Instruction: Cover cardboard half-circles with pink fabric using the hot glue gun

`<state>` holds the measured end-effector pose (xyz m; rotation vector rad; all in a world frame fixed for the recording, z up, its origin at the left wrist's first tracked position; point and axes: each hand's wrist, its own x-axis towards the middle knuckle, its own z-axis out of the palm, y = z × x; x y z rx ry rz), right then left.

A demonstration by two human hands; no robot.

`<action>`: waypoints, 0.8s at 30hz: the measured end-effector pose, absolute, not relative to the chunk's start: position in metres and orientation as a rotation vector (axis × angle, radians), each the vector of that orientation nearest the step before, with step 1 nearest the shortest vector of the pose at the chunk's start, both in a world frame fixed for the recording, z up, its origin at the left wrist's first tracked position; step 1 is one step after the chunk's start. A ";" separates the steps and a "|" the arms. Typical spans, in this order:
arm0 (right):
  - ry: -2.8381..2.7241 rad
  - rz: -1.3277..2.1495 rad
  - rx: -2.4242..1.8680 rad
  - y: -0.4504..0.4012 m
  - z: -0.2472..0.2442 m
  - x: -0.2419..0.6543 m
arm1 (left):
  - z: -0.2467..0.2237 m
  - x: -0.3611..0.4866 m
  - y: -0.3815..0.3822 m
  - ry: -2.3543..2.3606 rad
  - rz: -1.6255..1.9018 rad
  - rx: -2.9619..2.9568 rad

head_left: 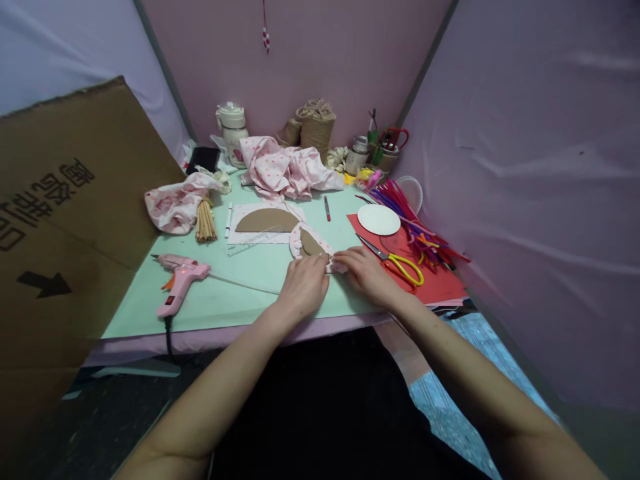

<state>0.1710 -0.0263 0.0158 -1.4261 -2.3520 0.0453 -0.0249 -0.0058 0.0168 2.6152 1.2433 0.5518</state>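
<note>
My left hand [306, 283] presses down on a cardboard piece [313, 243] near the table's front edge, its fingers bent over the lower end. Pale pink dotted fabric [296, 241] wraps round the rim of that piece. At the right end, my right hand [369, 273] has its fingertips closed on the fabric edge. Beyond my hands, a larger cardboard half-disc [267, 221] lies on a flat fabric sheet [240, 238], with a clear ruler [255, 241] beside it. To the left rests a pink hot glue gun [183, 280]. Yellow-handled scissors [400, 261] lie right of my right hand.
A big cardboard box flap [75, 200] rises at the left. Crumpled fabric [287, 167], a bottle [233, 133] and twine rolls [317, 130] stand behind. At the right are red paper [440, 287], a white disc [379, 219] and coloured pipe cleaners [400, 200].
</note>
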 end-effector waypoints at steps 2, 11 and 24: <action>-2.274 0.013 -1.453 -0.023 0.018 0.175 | 0.025 -0.023 0.005 1.308 0.615 2.586; -2.445 -0.099 -1.634 -0.024 0.014 0.161 | 0.019 -0.007 0.026 1.286 0.418 2.760; -2.421 -0.039 -1.647 -0.021 0.012 0.157 | 0.020 -0.015 0.019 1.250 0.316 2.848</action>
